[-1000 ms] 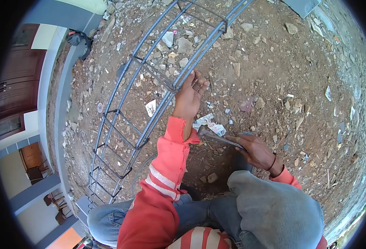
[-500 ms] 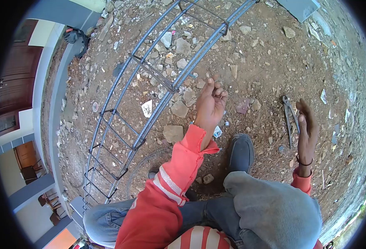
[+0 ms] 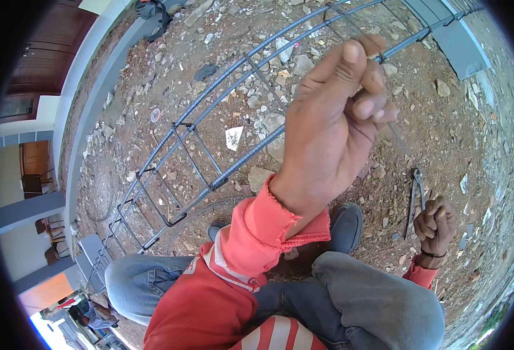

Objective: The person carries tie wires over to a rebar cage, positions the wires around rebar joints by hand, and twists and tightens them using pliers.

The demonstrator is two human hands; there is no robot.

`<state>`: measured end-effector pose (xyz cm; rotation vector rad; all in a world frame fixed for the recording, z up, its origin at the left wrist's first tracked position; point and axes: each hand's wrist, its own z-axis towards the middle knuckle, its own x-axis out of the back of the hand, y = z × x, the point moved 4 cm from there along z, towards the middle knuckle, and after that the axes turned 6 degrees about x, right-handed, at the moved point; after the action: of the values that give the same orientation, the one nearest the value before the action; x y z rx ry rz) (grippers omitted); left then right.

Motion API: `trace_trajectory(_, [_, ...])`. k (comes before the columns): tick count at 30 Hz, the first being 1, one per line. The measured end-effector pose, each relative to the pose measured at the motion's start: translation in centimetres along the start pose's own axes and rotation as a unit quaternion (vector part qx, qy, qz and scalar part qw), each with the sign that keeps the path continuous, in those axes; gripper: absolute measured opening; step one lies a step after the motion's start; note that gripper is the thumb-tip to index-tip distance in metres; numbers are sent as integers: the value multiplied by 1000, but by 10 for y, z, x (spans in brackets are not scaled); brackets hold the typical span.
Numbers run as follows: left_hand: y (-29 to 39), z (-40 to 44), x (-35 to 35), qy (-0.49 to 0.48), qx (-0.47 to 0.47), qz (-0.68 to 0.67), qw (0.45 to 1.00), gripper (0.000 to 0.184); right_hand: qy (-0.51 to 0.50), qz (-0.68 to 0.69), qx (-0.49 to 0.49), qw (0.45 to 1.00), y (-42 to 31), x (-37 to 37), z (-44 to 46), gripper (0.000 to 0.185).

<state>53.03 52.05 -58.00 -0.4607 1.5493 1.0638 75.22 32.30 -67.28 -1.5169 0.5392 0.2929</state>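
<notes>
My left hand [image 3: 330, 125] is raised close to the camera, in front of the rebar cage [image 3: 251, 149]. Its fingers are curled and pinched on a thin wire [image 3: 398, 139], a faint line that slants down to the right from the fingertips. Lower right, my right hand [image 3: 436, 224] is closed beside the handles of the metal pincers [image 3: 414, 195], which lie on the ground. Whether that hand touches the handles, or has something small in its fingers, is hidden.
The cage curves from the upper right to the lower left. Stones and scraps dot the dirt [image 3: 443, 134]. A grey slab [image 3: 458, 46] stands upper right, a dark bag [image 3: 154, 17] upper left. My shoe [image 3: 345, 227] is below my left hand. A person [image 3: 96, 315] is far off, lower left.
My left hand has risen toward the camera. My right hand let go of the pincers and its fingers, spread half a second ago, are now curled. The view has shifted.
</notes>
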Motion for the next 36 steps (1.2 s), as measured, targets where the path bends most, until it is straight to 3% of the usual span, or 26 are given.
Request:
trace_trajectory(4, [55, 10, 10, 10, -108, -39, 993, 29, 43, -149, 79, 985, -37, 8, 0, 30])
trace_trajectory(6, [75, 3, 21, 34, -131, -38, 990, 28, -36, -438, -56, 896, -30, -15, 8, 25])
trace_trajectory(8, [78, -1, 33, 68, -145, -42, 986, 31, -147, -399, -203, 882, 5, -53, 15, 17])
trace_trajectory(11, [71, -9, 34, 71, -141, -38, 987, 32, -186, -400, -202, 874, 41, -54, 16, 14])
trace_trajectory(15, [78, -17, 38, 129, -145, 7, 981, 29, -22, -512, -124, 849, 6, -20, 56, 25])
trace_trajectory(17, [72, -20, 46, 253, -133, 158, 945, 26, -39, -560, -134, 817, 1, -23, 73, 24])
trace_trajectory(19, [69, -25, 59, 276, -105, 193, 936, 25, -100, -652, -256, 707, 1, -20, 74, 19])
trace_trajectory(20, [67, -28, 63, 294, -78, 235, 923, 24, -197, -687, -235, 658, -8, -34, 83, 18])
trace_trajectory(21, [65, -31, 65, 306, -72, 222, 923, 24, -204, -689, -250, 649, -17, -45, 92, 18])
trace_trajectory(23, [63, -36, 59, 328, -41, 116, 937, 25, -234, -740, -24, 630, -42, -115, 124, 23])
trace_trajectory(25, [70, -42, 37, 352, -28, 101, 930, 24, -219, -648, -42, 728, -67, -199, 159, 29])
trace_trajectory(28, [86, -48, 1, 368, -20, 19, 929, 23, -283, -589, -22, 756, -70, -287, 179, 28])
trace_trajectory(30, [103, -61, -6, 374, -8, 16, 927, 22, -180, -356, -205, 894, -51, -311, 175, 24])
trace_trajectory(33, [139, -81, -35, 405, 19, 14, 914, 21, -135, -386, -257, 876, -68, -351, 168, 21])
trace_trajectory(35, [153, -96, -46, 438, 30, 12, 898, 20, -125, -386, -233, 884, -71, -369, 158, 17])
trace_trajectory(36, [159, -100, -50, 407, 39, -18, 913, 20, -129, -409, -233, 873, -74, -374, 155, 15])
